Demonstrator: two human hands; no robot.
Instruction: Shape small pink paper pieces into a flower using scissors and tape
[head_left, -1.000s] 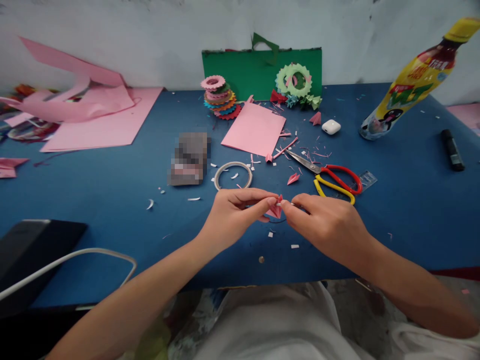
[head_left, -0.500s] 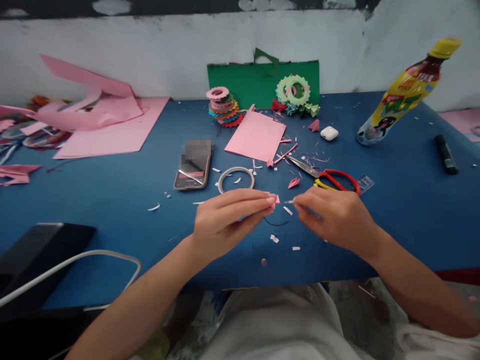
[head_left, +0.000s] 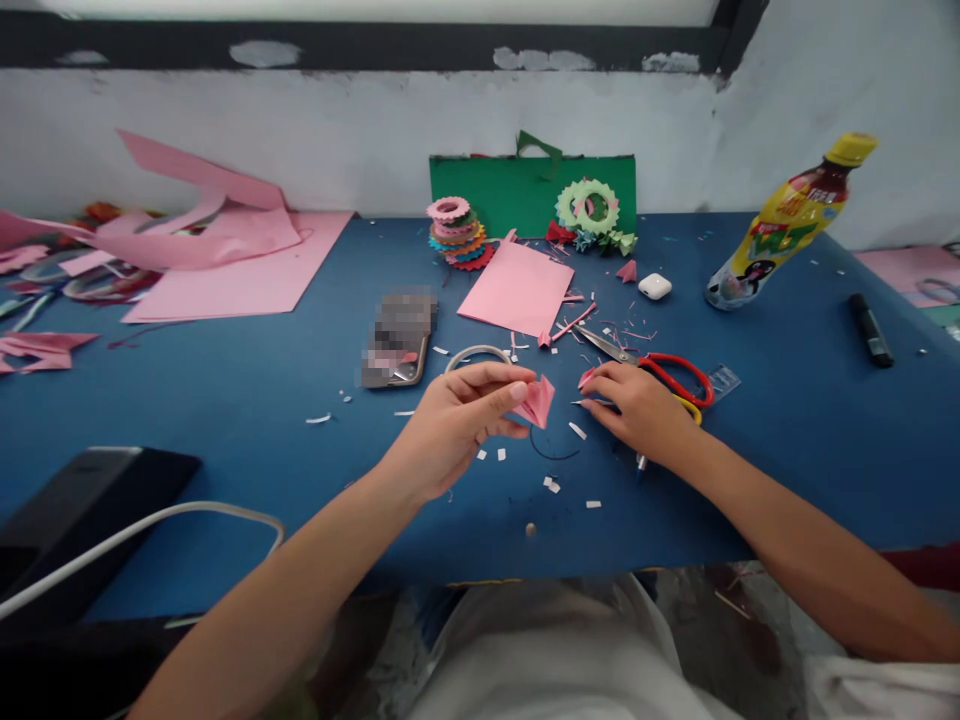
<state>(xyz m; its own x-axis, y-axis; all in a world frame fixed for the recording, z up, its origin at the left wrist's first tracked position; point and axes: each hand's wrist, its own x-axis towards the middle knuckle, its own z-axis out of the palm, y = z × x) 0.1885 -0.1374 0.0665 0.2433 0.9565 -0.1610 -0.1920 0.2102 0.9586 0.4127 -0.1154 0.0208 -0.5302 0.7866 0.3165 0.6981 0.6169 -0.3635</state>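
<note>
My left hand pinches a small folded pink paper piece between thumb and fingers, just above the blue table. My right hand rests on the table to the right of it, fingers curled over a thin white strip and touching another small folded pink piece. Red and yellow scissors lie right behind my right hand. A roll of clear tape sits just behind my left hand.
A phone lies left of the tape. A pink sheet, stacked paper rings, a green board, a white earbud case, a yellow bottle and a black marker stand further back. Large pink sheets lie at left; paper scraps litter the middle.
My hands have separated. The left keeps the folded pink piece and has lifted slightly; the right has moved away right and down onto the table near the scissors. The view has tilted up.
</note>
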